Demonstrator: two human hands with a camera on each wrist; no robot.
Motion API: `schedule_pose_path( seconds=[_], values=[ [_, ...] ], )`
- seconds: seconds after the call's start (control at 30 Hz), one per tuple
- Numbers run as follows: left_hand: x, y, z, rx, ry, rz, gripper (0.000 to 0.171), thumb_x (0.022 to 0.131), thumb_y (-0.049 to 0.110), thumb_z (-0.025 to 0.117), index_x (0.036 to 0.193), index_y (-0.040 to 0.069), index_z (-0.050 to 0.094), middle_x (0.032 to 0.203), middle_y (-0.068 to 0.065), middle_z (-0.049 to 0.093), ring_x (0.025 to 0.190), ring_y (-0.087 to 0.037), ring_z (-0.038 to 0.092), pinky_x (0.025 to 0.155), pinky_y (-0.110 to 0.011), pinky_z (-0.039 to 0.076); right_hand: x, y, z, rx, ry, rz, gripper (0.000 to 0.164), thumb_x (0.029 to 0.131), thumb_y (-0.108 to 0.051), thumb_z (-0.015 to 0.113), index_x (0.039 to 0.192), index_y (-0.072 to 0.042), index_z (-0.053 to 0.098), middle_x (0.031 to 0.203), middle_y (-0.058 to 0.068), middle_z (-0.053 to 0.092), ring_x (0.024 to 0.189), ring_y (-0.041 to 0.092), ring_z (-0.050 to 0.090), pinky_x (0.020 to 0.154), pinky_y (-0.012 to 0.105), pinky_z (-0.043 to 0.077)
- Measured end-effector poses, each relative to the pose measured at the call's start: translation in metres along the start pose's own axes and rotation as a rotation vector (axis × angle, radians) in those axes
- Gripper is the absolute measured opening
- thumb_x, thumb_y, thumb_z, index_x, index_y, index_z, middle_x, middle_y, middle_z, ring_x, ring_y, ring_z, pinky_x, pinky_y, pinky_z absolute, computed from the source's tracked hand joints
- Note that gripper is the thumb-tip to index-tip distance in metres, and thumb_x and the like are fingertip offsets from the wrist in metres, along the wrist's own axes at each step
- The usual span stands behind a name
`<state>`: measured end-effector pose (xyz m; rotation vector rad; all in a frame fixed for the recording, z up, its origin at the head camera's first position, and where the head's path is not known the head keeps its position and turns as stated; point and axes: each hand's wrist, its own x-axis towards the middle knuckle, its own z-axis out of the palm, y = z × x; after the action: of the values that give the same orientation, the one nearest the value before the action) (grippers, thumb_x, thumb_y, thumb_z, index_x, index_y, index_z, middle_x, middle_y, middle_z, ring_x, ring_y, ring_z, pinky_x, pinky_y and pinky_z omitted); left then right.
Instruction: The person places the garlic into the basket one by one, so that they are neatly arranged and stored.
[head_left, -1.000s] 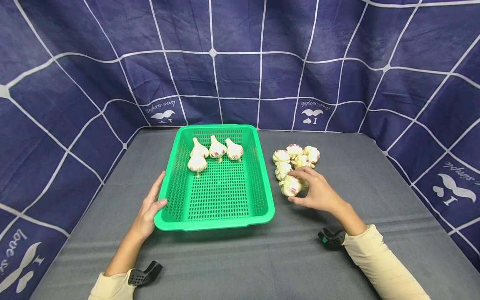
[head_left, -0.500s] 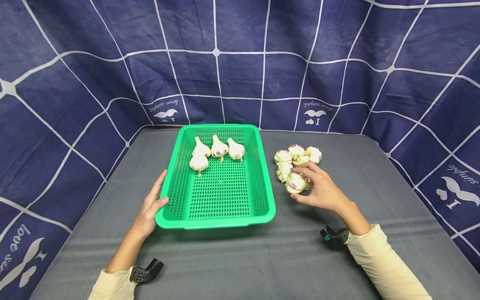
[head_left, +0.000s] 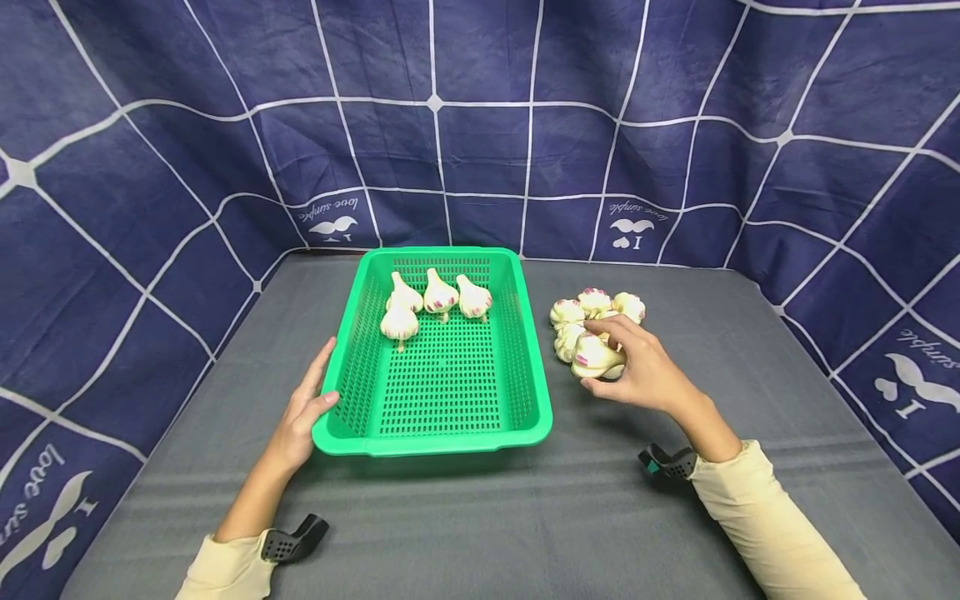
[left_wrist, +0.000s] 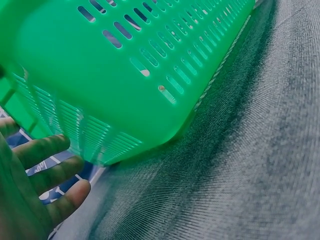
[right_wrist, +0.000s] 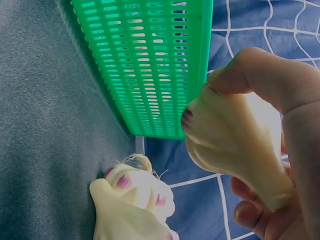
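Note:
My right hand [head_left: 641, 367] pinches a garlic bulb [head_left: 595, 354] between thumb and fingers. Its neck points back toward the palm in the right wrist view, where the bulb [right_wrist: 235, 135] hangs clear of the cloth. Close beside it is a small cluster of garlic bulbs [head_left: 567, 312], partly hidden by the hand. My left hand [head_left: 297, 417] rests against the left side of the green basket [head_left: 431, 446], its thumb at the rim. In the left wrist view the fingers [left_wrist: 60, 172] lie loosely extended outside the basket wall. Several garlic bulbs [head_left: 399, 323] sit in the basket's far part.
A grey cloth [head_left: 480, 533] covers the table. Blue curtains [head_left: 480, 150] with white grid lines stand behind and at both sides. Black wrist devices [head_left: 295, 539] sit on both wrists. The basket's raised walls lie between the two hands.
My right hand has drawn the garlic bulb slightly right and upward, and turned it so its neck points right. The left hand stays at the basket's side. The view has shifted a little.

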<state>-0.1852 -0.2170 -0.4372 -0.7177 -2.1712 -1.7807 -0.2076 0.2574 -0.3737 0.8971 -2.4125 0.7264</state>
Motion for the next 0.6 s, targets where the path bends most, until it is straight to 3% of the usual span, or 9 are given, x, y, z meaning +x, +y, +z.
schedule_pose_path(
  seconds=[0.3, 0.6],
  values=[
    [-0.0006, 0.0017, 0.0005, 0.0, -0.001, -0.013, 0.068, 0.09, 0.0, 0.04, 0.155, -0.001, 0.024, 0.159, -0.026, 0.019, 0.144, -0.009, 0.021, 0.11, -0.016, 0.018, 0.006, -0.0007, -0.0013, 0.009, 0.003, -0.006, 0.061, 0.058, -0.023, 0.09, 0.113, -0.007, 0.068, 0.108, 0.003, 0.064, 0.094, 0.018, 0.061, 0.081, 0.032, 0.047],
    [-0.001, 0.0017, 0.0005, -0.002, 0.0, -0.002, 0.067, 0.09, 0.0, 0.04, 0.155, 0.0, 0.024, 0.158, -0.026, 0.02, 0.143, -0.008, 0.022, 0.11, -0.015, 0.019, 0.0095, -0.0015, -0.0029, 0.027, 0.031, -0.018, 0.063, 0.055, -0.022, 0.093, 0.111, -0.007, 0.069, 0.108, 0.005, 0.064, 0.092, 0.021, 0.064, 0.085, 0.024, 0.046]
  ],
)
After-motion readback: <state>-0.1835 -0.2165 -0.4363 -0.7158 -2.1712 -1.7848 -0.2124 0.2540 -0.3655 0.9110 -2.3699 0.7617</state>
